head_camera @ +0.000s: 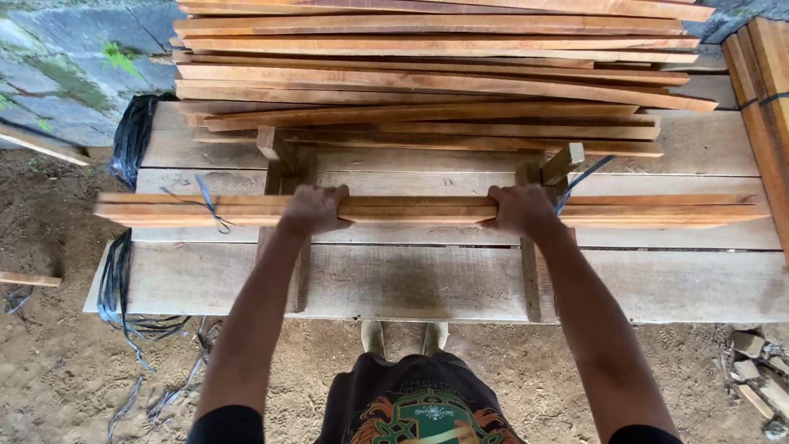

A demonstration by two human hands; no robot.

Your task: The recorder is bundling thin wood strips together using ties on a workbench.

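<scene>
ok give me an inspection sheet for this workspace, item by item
surface: grey plank bench, bare at the near edge
job's things: bundle of thin wooden slats lying crosswise, gripped at both sides of its middle
clutter: loose slat pile at the far side; wood offcuts on the ground
grippers: left hand and right hand, fingers curled over the bundle
cables: black strapping hanging off the left end; a blue strap by the right hand
surroundings: dirt floor, stone wall

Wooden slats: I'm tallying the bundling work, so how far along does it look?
Done: none I can confirm. In hand: the left hand and right hand grip a small stack of slats on the plank bench. Left: the loose pile of slats behind. Black strapping hangs nearby.
</scene>
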